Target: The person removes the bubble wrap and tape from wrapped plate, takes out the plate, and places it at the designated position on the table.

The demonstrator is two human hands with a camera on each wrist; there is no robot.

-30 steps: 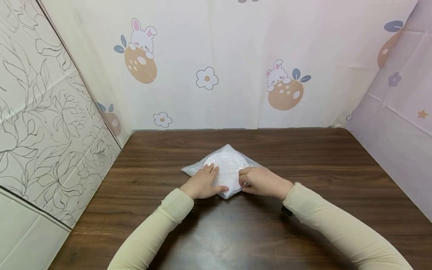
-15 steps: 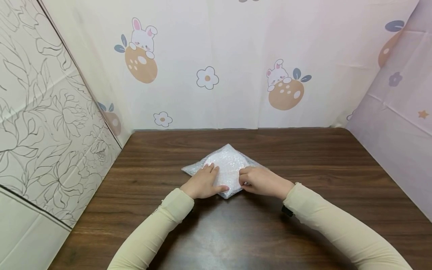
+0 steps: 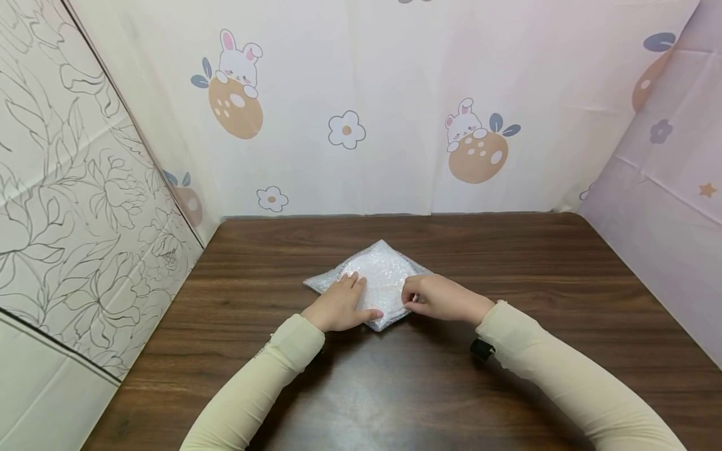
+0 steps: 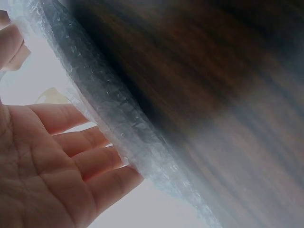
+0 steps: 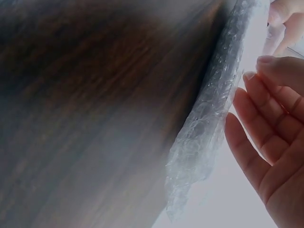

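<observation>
A flat package in clear bubble wrap lies on the table with one corner toward the person. Something white and rounded shows through the wrap, but its kind is unclear. My left hand rests flat on the package's left part, fingers spread and thumb near the front corner. At the right edge, my right hand has curled fingers, its thumb and index pinching the wrap; a small whitish bit shows between them. In the right wrist view, fingertips meet the bubble wrap's edge. Glare hides the package's top in both wrist views.
The dark wood-grain table surrounds the package. A white wall cloth with rabbit prints stands behind its far edge, and a flower-patterned panel runs along the left. A pale lilac cloth hangs at the right.
My right hand has shifted slightly to the right and turned a little, covering more of the package's right corner. The left hand and the package stay in place.
</observation>
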